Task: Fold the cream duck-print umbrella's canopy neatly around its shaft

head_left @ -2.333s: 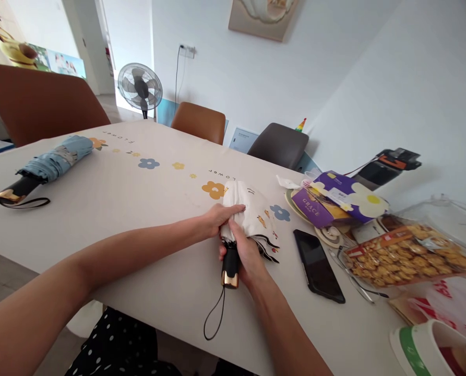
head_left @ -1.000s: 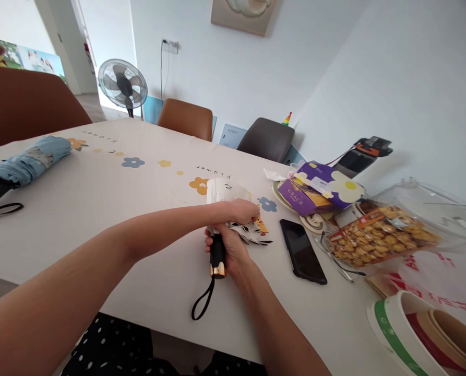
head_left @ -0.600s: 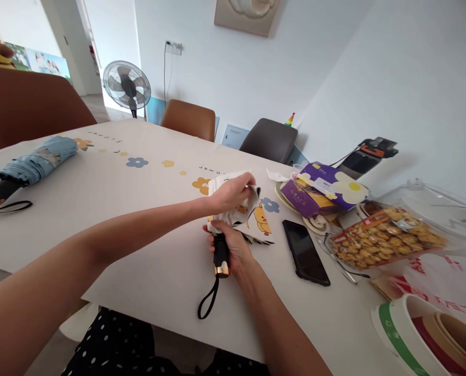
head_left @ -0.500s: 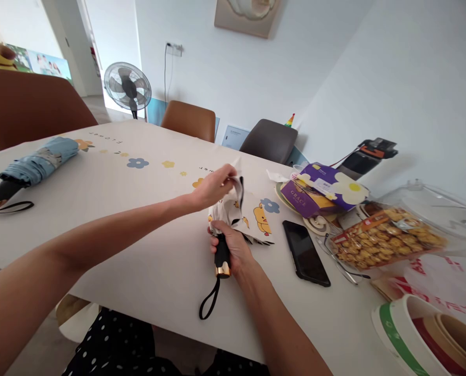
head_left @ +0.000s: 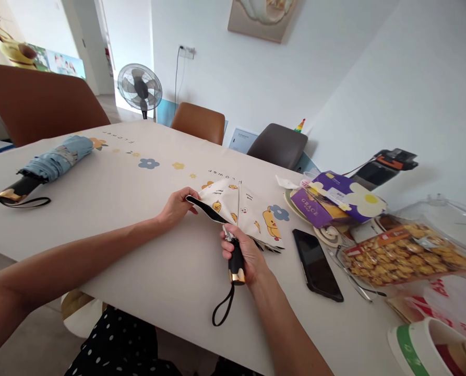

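A white folding umbrella (head_left: 233,201) with yellow chick prints lies partly spread on the table in front of me. My right hand (head_left: 243,251) is wrapped round its black handle, which has a gold end and a black wrist loop. Between the finger and thumb of my left hand (head_left: 180,202) is the edge of one canopy panel, drawn out to the left so its black underside shows. A second umbrella (head_left: 58,159), light blue and folded up, rests at the left of the table, with its black and gold handle toward me.
A black phone (head_left: 318,265) lies right of the umbrella, with glasses (head_left: 354,279) beside it. Farther right are a purple box (head_left: 334,196), a clear pack of cookies (head_left: 408,256) and a white-green paper tub (head_left: 416,347). Chairs (head_left: 199,122) and a fan (head_left: 140,89) stand beyond the table.
My left hand has moved down and to the left, pulling the panel edge outward from above the umbrella. My right hand stays on the handle. The view has shifted slightly left.
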Motion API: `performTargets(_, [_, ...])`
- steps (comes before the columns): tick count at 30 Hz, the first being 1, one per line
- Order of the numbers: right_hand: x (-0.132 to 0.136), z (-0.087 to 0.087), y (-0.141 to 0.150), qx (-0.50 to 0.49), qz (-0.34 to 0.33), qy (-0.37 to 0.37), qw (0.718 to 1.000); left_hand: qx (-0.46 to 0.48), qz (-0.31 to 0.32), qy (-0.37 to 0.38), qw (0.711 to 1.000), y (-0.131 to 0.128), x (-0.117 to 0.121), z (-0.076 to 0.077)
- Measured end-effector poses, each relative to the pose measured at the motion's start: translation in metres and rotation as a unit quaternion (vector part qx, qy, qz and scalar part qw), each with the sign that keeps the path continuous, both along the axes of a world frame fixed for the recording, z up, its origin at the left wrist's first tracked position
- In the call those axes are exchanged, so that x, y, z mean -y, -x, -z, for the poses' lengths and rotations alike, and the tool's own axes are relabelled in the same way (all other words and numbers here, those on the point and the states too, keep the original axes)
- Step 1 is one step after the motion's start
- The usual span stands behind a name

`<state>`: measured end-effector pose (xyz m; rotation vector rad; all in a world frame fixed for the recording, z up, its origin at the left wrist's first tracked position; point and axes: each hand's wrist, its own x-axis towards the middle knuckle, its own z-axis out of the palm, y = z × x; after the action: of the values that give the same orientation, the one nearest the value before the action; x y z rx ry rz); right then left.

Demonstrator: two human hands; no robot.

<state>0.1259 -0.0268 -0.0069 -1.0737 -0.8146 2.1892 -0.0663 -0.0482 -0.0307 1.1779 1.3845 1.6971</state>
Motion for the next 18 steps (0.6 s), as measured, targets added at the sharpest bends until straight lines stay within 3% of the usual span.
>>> performTargets(10, [-0.005,-0.005,-0.004,-0.054,-0.003,0.02,0.998,0.039,-0.008,0.038,0.998,0.007,0.002,-0.006])
performTargets(15, [-0.005,-0.007,-0.004,-0.024,0.002,0.029,0.999,-0.024,-0.03,0.024,0.999,0.007,0.003,-0.006])
performTargets(18, [-0.005,-0.013,-0.005,-0.004,0.008,0.028,1.0,-0.072,-0.057,-0.022,0.995,0.008,0.005,-0.005])
